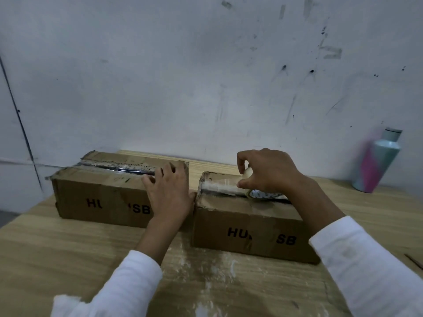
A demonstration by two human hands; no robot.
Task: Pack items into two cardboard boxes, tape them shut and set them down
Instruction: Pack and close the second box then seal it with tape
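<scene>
Two brown cardboard boxes stand side by side on a wooden table (68, 259). The left box (100, 195) has its flaps closed, with tape along the top seam. My left hand (169, 191) rests flat on its right end, fingers spread, holding nothing. The right box (247, 227) has clear tape stuck over the left part of its top seam; the seam further right shows a dark gap. My right hand (267, 172) grips a roll of clear tape (256, 191) that sits on that seam.
A pink and teal bottle (375, 161) stands at the back right of the table by the white wall. A thin dark stick (413, 261) lies near the right edge. White smears mark the tabletop in front of the boxes.
</scene>
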